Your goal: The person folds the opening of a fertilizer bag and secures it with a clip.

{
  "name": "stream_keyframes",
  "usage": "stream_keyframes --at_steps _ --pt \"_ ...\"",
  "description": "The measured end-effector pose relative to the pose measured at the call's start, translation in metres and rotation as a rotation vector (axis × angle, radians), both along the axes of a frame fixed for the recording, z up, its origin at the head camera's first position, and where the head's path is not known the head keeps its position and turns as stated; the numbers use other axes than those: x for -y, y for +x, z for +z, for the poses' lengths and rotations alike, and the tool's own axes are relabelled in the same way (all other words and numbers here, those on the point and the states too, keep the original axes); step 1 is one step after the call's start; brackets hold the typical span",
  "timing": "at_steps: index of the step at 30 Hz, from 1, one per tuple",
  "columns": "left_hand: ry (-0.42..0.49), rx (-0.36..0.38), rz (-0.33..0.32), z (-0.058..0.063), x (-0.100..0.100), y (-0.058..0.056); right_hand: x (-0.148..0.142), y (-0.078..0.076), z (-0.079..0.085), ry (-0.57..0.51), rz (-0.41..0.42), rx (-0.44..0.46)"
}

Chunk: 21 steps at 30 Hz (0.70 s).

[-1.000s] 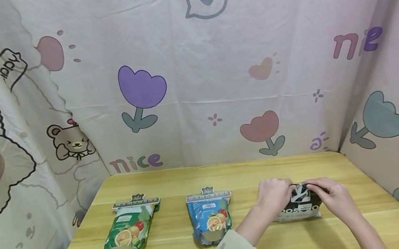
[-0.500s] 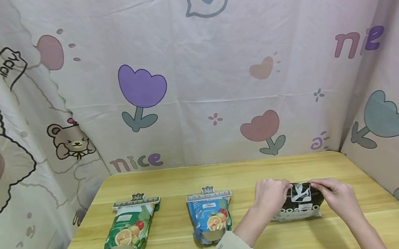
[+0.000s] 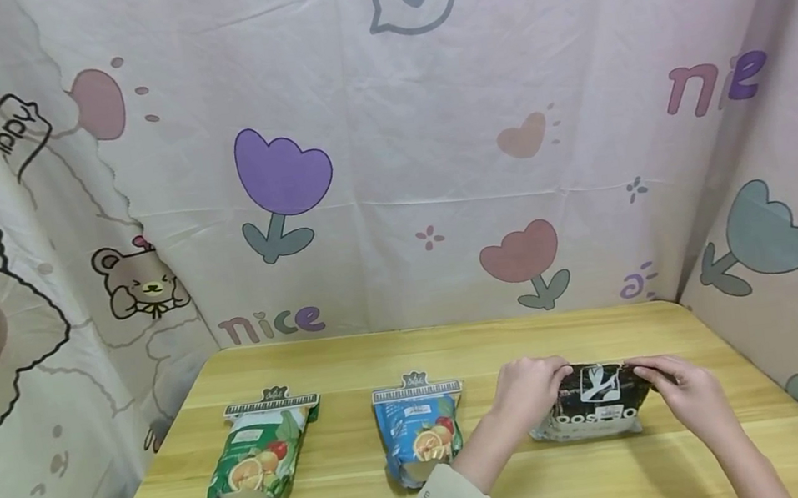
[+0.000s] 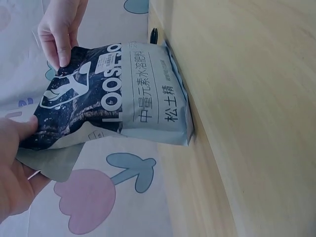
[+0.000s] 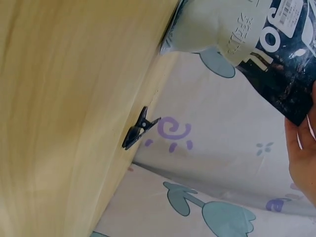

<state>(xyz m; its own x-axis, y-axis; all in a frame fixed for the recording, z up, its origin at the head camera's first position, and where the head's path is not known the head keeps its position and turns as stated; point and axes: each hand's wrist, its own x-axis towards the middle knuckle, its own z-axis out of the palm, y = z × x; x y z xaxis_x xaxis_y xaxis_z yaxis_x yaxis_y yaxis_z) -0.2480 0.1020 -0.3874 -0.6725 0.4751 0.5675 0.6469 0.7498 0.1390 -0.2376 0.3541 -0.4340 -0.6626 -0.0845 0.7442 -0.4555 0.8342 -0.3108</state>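
Observation:
A fertilizer bag (image 3: 601, 403), black above and pale grey below, stands on its bottom edge on the wooden table. My left hand (image 3: 527, 392) grips its upper left corner. At the upper right corner, my right hand (image 3: 683, 397) pinches the edge between thumb and fingers. In the left wrist view the bag (image 4: 108, 94) stretches between both hands, its printed front showing. A pale flap of the bag hangs at the left hand (image 4: 17, 168). The right wrist view shows the right hand (image 5: 303, 153) at the black corner, partly cut off by the frame.
A green bag (image 3: 260, 461) and a blue bag (image 3: 422, 439) lie to the left, each with a flat piano-key-patterned clip across its top. Behind the bag in hand, a black clip (image 5: 138, 129) lies on the table (image 5: 64, 123). Patterned cloth (image 3: 370, 143) hangs around.
My hands have moved apart along the bag's top edge, left hand leftward and right hand slightly rightward. More of the black front shows, and the top looks spread wider.

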Motion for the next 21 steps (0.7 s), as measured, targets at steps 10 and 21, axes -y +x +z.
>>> stream_keyframes --at_steps 10,21 --pt "-0.012 0.042 0.007 0.002 0.000 0.003 -0.058 -0.055 -0.080 -0.046 -0.088 -0.118" --pt "0.011 0.146 -0.039 0.003 0.009 0.000 -0.067 -0.050 -0.078 -0.050 -0.107 -0.066"
